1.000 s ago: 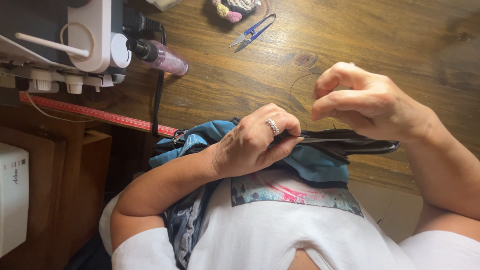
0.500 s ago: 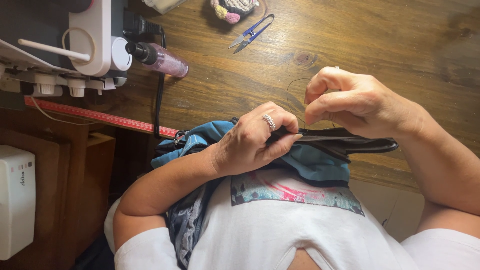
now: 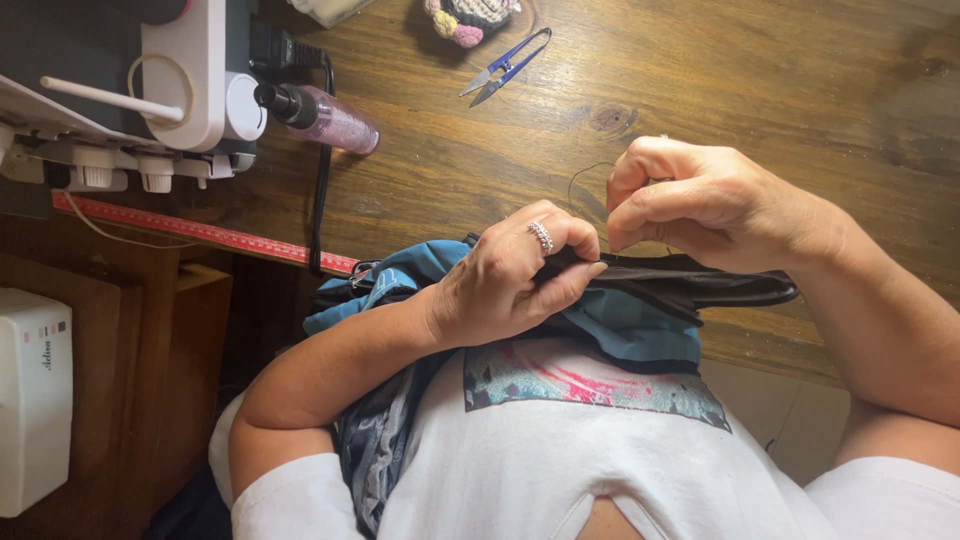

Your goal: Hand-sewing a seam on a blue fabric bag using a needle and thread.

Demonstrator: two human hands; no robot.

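Note:
My left hand (image 3: 515,275), with a ring on one finger, pinches the edge of a blue and black fabric bag (image 3: 640,320) held against my chest at the table's near edge. Black straps (image 3: 720,285) of the bag run out to the right. My right hand (image 3: 700,200) hovers just above the straps with thumb and fingers pinched together on something too small to make out; a thin dark thread (image 3: 585,175) loops from it over the wooden table (image 3: 760,90).
Small blue thread snips (image 3: 507,70) lie at the table's far side beside a crocheted item (image 3: 470,15). A white sewing machine (image 3: 170,80) and a pink spray bottle (image 3: 325,115) stand at left. A red ruler (image 3: 200,233) runs along the table edge; a white box (image 3: 35,395) sits lower left.
My right hand has dropped a little toward the straps. The left hand keeps its grip on the fabric.

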